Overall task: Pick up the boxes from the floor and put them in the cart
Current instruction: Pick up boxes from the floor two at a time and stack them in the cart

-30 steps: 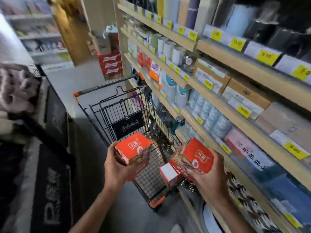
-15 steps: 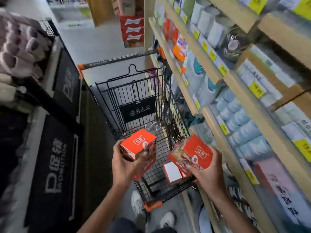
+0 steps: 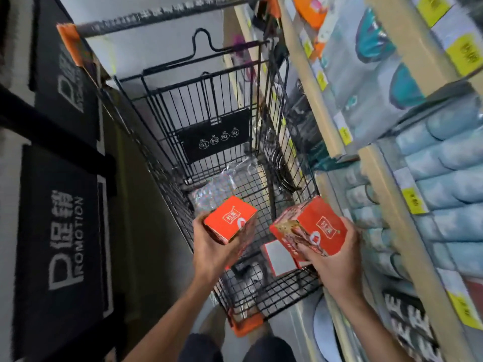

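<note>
The left hand (image 3: 211, 246) grips a red box (image 3: 230, 220) over the cart (image 3: 264, 309). The right hand (image 3: 337, 259) grips a bigger red box (image 3: 313, 226) over the cart too. Another box (image 3: 279, 257), maybe red and white, lies in the cart.

dim, motion-blurred wide-angle view; shelves (image 3: 392, 105) smear at the bent edges, perhaps lit from above.

both red boxes (image 3: 230, 222) seemingly lower over cart (image 3: 209, 105), view tilted down
</note>
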{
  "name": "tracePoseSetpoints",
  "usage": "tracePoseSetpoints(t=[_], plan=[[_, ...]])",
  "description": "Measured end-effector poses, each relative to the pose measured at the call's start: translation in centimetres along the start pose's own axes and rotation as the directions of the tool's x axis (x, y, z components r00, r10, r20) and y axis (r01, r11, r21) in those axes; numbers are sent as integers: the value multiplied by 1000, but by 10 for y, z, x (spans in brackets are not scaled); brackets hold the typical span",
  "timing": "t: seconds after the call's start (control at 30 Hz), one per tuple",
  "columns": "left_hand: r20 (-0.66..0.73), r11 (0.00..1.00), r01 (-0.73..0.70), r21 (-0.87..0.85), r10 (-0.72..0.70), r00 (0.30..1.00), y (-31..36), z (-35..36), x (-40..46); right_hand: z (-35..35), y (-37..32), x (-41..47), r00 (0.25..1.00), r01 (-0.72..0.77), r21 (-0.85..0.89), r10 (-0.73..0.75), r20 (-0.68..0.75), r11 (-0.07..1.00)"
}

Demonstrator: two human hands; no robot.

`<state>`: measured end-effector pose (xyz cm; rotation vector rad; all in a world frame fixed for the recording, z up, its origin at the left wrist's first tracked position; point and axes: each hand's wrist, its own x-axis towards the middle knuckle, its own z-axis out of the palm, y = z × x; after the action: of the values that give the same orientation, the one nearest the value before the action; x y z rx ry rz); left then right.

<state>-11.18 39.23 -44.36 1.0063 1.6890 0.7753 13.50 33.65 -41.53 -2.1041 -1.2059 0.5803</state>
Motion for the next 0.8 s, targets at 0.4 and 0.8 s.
tracePoseSetpoints(t=[0.4, 0.8], plan=[[-144, 963, 195, 188, -169, 975, -104, 90, 32, 53, 64, 40, 993, -114, 40, 113, 44, 993], [-205, 924, 349, 156, -315, 926, -183, 147, 9, 82, 104, 51, 977, -191, 67, 183, 106, 979]])
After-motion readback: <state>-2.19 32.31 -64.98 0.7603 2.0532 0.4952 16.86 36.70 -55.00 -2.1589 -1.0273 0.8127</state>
